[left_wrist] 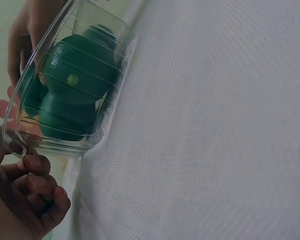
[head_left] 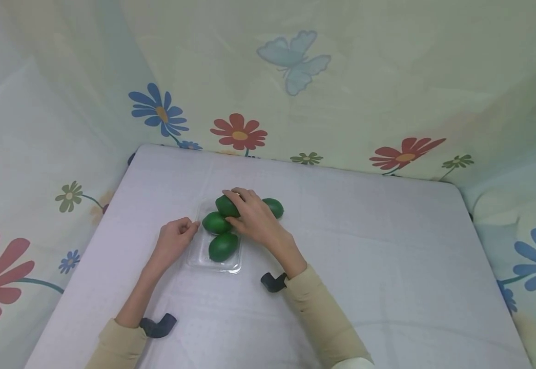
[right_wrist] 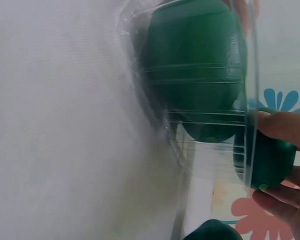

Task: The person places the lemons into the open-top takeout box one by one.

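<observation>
A clear plastic tray (head_left: 193,260) stands on the table, left of its middle. My left hand (head_left: 173,240) pinches the tray's left rim; the left wrist view shows thumb and forefinger on the edge (left_wrist: 12,145). Two green limes (head_left: 215,223) (head_left: 223,247) lie inside the tray. My right hand (head_left: 259,220) grips another lime (head_left: 226,206) at the tray's far end, thumb on one side and fingers on the other. In the right wrist view this held lime (right_wrist: 267,160) overlaps the tray's upper edge. One more lime (head_left: 274,207) lies outside, behind the right hand.
White cloth covers the table (head_left: 378,266). A curtain (head_left: 342,118) printed with flowers and a butterfly hangs behind and at both sides. Dark curved pieces (head_left: 158,326) (head_left: 273,283) sit at the two wrists, next to beige sleeves (head_left: 330,312).
</observation>
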### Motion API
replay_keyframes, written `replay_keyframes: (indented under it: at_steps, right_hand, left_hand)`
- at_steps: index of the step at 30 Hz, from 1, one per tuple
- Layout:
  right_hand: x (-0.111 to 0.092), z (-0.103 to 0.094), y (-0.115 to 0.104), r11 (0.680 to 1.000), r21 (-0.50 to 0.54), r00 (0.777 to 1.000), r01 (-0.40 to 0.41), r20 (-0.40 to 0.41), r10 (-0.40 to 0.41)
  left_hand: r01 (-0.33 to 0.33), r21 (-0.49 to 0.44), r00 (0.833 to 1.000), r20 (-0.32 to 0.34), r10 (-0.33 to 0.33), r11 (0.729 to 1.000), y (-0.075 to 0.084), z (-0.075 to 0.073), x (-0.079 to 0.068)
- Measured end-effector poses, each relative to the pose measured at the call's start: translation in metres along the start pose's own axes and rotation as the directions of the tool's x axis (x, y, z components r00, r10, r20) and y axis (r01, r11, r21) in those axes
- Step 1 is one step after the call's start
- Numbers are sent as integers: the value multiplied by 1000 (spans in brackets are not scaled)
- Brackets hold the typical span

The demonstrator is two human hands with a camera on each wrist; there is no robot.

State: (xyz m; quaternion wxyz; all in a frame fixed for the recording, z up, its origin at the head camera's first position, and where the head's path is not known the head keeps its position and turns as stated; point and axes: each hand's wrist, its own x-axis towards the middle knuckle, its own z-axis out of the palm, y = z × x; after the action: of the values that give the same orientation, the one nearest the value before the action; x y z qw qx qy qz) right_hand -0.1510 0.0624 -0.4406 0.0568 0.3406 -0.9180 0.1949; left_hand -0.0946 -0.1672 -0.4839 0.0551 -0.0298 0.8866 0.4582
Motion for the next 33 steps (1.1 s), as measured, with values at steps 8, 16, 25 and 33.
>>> replay_keyframes:
  at_steps: [8, 16, 25, 33]
  right_hand:
    - [-16, -12, -1, 1000, -19, 999, 3, -42, -4]
    - [-45, -33, -2, 997, -81, 997, 9, -77, -16]
    - [-69, -43, 13, 998, -64, 993, 13, -117, -20]
    - [-63, -27, 41, 993, -91, 995, -73, -69, 66]
  left_hand:
    - [-5, -5, 1000, -1, 5, 1000, 1, -2, -2]
    - [-8, -10, 1000, -2, 8, 1000, 2, -4, 0]
    - [-13, -1, 1000, -19, 13, 1000, 1, -5, 2]
    - [3, -3, 1000, 6, -3, 1000, 2, -1, -1]
